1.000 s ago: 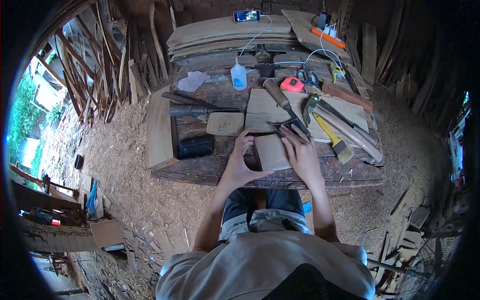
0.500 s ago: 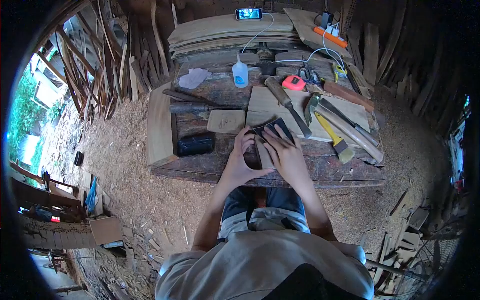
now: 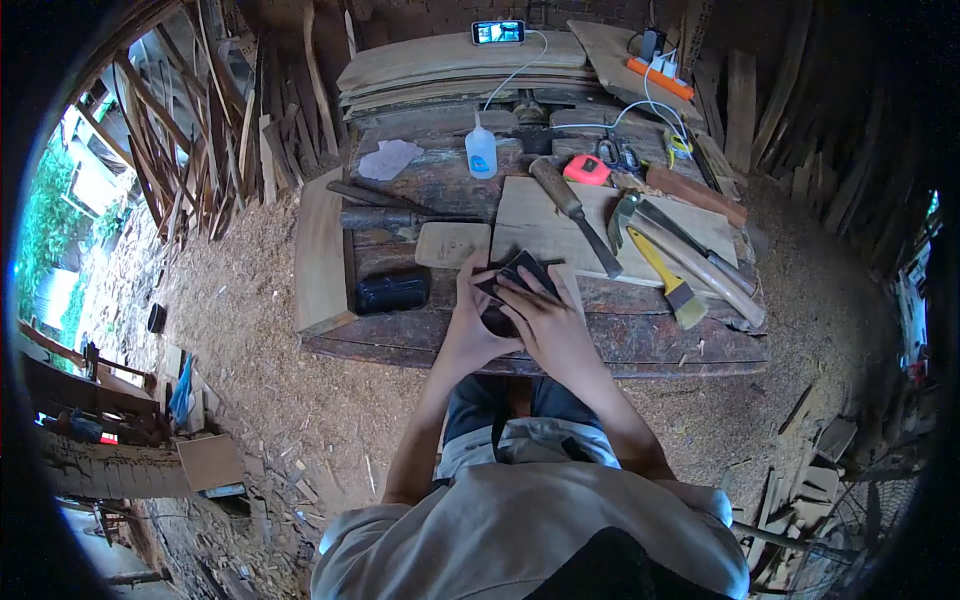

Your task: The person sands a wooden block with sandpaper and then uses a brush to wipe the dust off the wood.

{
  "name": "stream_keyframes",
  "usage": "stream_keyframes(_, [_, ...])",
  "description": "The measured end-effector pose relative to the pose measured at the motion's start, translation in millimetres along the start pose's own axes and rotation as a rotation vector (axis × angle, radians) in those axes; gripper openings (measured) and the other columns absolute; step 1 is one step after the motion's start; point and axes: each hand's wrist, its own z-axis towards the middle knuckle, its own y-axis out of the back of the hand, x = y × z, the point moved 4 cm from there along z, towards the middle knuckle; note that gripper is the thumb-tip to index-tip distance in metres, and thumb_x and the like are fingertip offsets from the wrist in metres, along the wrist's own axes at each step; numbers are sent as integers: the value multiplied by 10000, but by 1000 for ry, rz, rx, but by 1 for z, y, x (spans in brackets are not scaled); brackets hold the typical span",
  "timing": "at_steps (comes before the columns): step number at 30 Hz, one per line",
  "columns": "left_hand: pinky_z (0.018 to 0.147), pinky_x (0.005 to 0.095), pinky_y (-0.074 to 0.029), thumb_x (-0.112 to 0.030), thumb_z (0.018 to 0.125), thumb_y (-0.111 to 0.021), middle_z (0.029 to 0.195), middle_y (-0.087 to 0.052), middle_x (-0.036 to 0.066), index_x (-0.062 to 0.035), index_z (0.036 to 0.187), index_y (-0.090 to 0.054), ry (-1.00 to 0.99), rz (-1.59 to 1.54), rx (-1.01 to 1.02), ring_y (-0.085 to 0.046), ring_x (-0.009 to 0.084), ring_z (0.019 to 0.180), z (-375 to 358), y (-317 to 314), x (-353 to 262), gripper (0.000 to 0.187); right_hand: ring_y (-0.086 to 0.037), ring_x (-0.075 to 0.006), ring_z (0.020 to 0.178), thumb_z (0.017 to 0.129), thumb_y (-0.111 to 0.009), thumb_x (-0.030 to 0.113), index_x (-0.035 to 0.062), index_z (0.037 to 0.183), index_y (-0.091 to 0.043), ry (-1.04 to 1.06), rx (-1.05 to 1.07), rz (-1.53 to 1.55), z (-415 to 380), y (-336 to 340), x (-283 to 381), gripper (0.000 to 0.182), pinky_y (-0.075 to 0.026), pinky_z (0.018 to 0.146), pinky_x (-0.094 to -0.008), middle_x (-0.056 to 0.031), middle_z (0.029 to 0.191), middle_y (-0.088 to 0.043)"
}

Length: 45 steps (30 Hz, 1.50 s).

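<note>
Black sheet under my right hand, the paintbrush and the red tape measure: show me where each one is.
Black sheet [image 3: 527, 262]: head view, on its exposed upper part beyond the fingers.
Paintbrush [image 3: 665, 276]: head view, on its yellow handle.
Red tape measure [image 3: 587, 169]: head view, on its case.

A worn, dark wooden bench [image 3: 650, 340] stands in a dim workshop, with planks [image 3: 460, 70] stacked at its far end. The back wall [image 3: 420, 14] is in deep shadow. Long, rough slats [image 3: 190, 120] lean upright on the left, and boards [image 3: 741, 110] stand on the right. Sawdust and chips cover the brown floor [image 3: 270, 290]. Daylight enters through a wide opening [image 3: 85, 200] at left, showing greenery [image 3: 52, 215] outside. Offcuts [image 3: 820, 480] lie heaped at lower right; a thick log [image 3: 110, 472] lies at lower left.
</note>
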Motion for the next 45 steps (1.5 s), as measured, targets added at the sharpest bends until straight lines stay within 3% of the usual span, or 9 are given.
stream_keyframes(5, [1103,398,-361,-56,566,-911,1374,-405,179,-93,1548,-24,-9,-2,31,-470,271,1279,-1,1,5,1324,-497,-311,1321,957,-572,151,30,1246,-626,-26,-74,-14,-32,17,16,318,-243,1178,-492,-121,1284,-635])
stream_keyframes(12, [1123,419,-344,-73,553,-927,1349,-421,171,-99,1551,-4,15,66,33,-478,264,1259,-1,-1,-4,1360,-509,-343,1299,938,-585,127,25,1227,-634,-43,-178,-152,8,-4,-8,310,-248,1175,-500,-139,1275,-638])
stream_keyframes(14, [1083,364,-369,-138,539,-967,1333,-462,124,-108,1563,-31,7,72,8,-492,202,1230,-2,1,1,1388,-508,-349,1298,929,-586,116,26,1236,-631,-19,-154,-179,12,-9,-13,323,-243,1175,-505,-144,1276,-636])
stream_keyframes(22, [1077,368,-369,-97,551,-940,1353,-462,121,-131,1564,-50,15,-5,4,-483,218,1261,0,0,1,1349,-491,-353,1317,948,-576,139,25,1267,-616,-73,-83,-85,-29,6,18,340,-244,1177,-504,-135,1335,-600])
stream_keyframes(30, [1082,366,-349,-123,555,-948,1285,-472,102,-112,1546,-87,61,37,-4,-467,181,1249,-2,2,-4,1313,-491,-360,1305,934,-578,120,23,1235,-626,-49,-147,-188,15,-17,-4,319,-272,1155,-497,-135,1327,-607])
stream_keyframes(34, [1112,388,-331,-131,563,-949,1315,-475,113,-111,1544,-81,39,43,-6,-472,201,1268,-2,1,-5,1310,-486,-355,1317,930,-588,115,23,1251,-619,-59,-125,-183,-13,0,12,336,-278,1157,-498,-132,1331,-606])
stream_keyframes(36, [1152,429,-303,-60,554,-920,1393,-423,193,-109,1531,-64,85,1,14,-450,287,1311,-2,0,-2,1299,-477,-352,1331,923,-601,110,22,1267,-612,-80,-114,-136,-36,9,19,355,-284,1159,-500,-134,1338,-601])
stream_keyframes(37, [1152,429,-303,-60,554,-920,1393,-423,193,-109,1531,-64,84,-2,13,-450,287,1311,-1,0,-2,1299,-465,-356,1342,923,-604,109,24,1281,-605,-94,-91,-121,-42,11,20,368,-289,1160,-501,-142,1346,-592])
stream_keyframes(45, [1142,433,-340,-100,546,-942,1384,-426,193,-95,1533,-65,67,88,19,-470,292,1285,-3,1,-1,1320,-498,-354,1305,929,-580,111,14,1257,-614,-82,-194,-194,11,-8,-16,343,-277,1158,-494,-153,1321,-605])
